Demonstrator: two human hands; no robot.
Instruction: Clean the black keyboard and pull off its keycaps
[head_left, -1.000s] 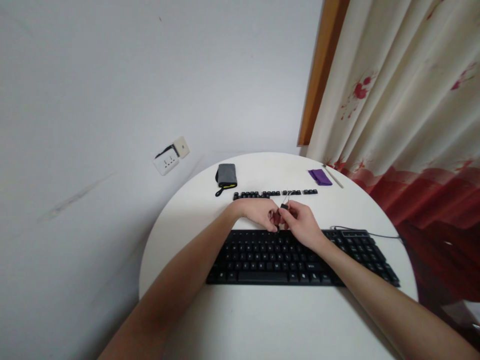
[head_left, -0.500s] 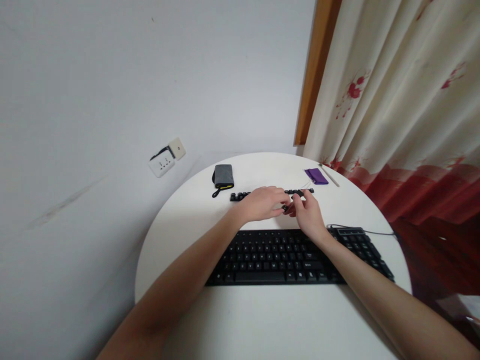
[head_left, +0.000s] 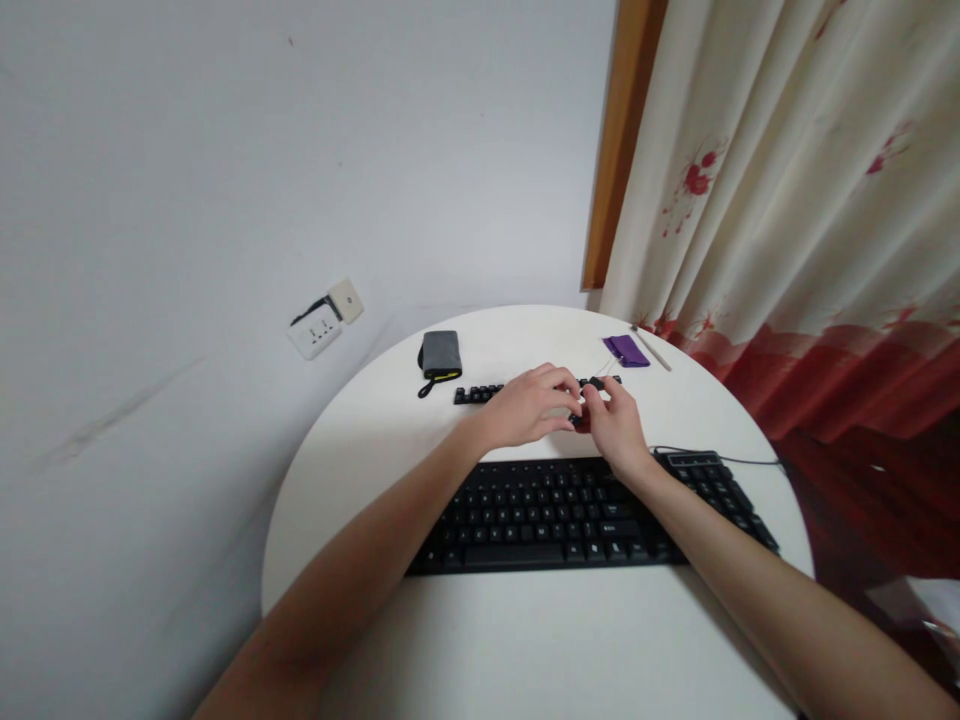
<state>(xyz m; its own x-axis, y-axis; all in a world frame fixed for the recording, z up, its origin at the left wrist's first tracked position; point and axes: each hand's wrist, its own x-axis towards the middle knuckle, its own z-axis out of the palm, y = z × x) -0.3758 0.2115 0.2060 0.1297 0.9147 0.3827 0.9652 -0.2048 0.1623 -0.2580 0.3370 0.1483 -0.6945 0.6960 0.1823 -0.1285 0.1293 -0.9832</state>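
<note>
A black keyboard (head_left: 517, 515) lies across the white round table, partly covered by my forearms. Behind it runs a row of small black keycaps (head_left: 477, 394), its middle hidden by my hands. My left hand (head_left: 529, 405) is curled over the row, thumb and fingertips closing at a small dark keycap (head_left: 575, 420). Close beside it, my right hand (head_left: 616, 428) pinches a black keycap (head_left: 596, 383) between thumb and index finger. The fingertips of both hands nearly meet, and the details between them are too small to make out.
A grey pouch (head_left: 442, 354) with a black loop stands at the back left. A purple pouch (head_left: 627, 350) with a pale cord and a thin pale stick (head_left: 652, 349) lie at the back right. The keyboard's cable (head_left: 739, 461) trails to the right edge. Wall and curtain border the table.
My left fingers have closed in a little toward my right hand, covering more of the small keycap. The whole view has shifted slightly; the other things stay in place.
</note>
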